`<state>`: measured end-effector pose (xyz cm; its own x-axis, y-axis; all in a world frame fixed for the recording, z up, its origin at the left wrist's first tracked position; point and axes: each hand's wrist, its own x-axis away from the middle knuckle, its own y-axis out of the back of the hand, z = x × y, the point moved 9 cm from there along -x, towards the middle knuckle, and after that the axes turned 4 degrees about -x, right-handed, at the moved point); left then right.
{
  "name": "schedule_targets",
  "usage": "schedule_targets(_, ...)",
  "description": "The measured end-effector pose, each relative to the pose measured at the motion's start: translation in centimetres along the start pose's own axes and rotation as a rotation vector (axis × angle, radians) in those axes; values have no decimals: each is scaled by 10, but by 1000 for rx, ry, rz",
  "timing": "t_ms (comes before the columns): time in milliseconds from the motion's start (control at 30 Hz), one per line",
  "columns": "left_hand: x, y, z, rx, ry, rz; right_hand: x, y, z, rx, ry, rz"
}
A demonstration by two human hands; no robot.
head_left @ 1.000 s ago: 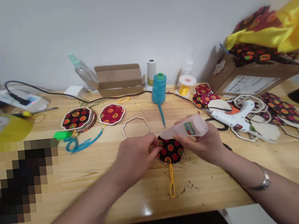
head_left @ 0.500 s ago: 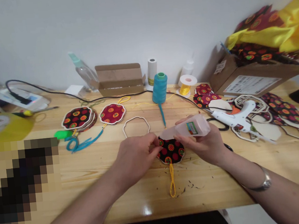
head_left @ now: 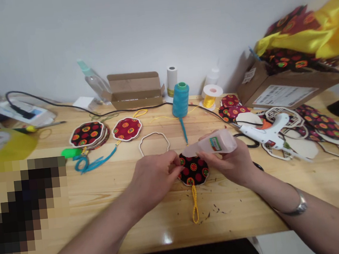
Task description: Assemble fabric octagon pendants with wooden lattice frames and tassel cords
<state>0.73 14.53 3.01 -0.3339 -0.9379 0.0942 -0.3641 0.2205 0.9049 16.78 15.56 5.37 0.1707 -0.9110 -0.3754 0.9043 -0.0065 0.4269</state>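
Observation:
A black fabric-covered ornament (head_left: pixel 194 171) with red and green flower medallions lies on the wooden table, a braided yellow loop (head_left: pixel 195 206) hanging toward me and blue tassel thread (head_left: pixel 184 130) running from its far side. My left hand (head_left: pixel 160 173) pinches the ornament's left edge. In my right hand (head_left: pixel 233 163) is a translucent glue bottle (head_left: pixel 214 143), tilted almost flat, its nozzle at the ornament's upper left edge. An outline frame of pale wood (head_left: pixel 154 143) lies just beyond my left hand.
Finished-looking ornaments (head_left: pixel 86 134) are stacked at left, with a red one (head_left: pixel 127 129) beside them. A blue thread cone (head_left: pixel 180 100) stands ahead. To the right lie a white glue gun (head_left: pixel 267 131), loose wooden frames and a fabric-filled cardboard box (head_left: pixel 276 88). Dark scraps dot the near table.
Almost nothing differs. The glue bottle and my right hand have shifted very slightly left; my left hand keeps its place at the ornament's edge.

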Motion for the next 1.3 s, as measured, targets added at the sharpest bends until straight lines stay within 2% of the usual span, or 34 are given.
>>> schedule_targets(333, 0, -1, 1, 7, 4, -2, -2, 6, 4, 16, 18, -25)
schedule_targets(667, -1, -1, -1, 5, -16, -8, 1, -5, 0, -41, -25, 49)
schedule_targets(900, -1, -1, 0, -8, 5, 11, 2, -4, -4, -15, -65, 23)
schedule_targets(1300, -1, -2, 0, 2, -4, -1, -1, 3, 0, 72, -27, -21)
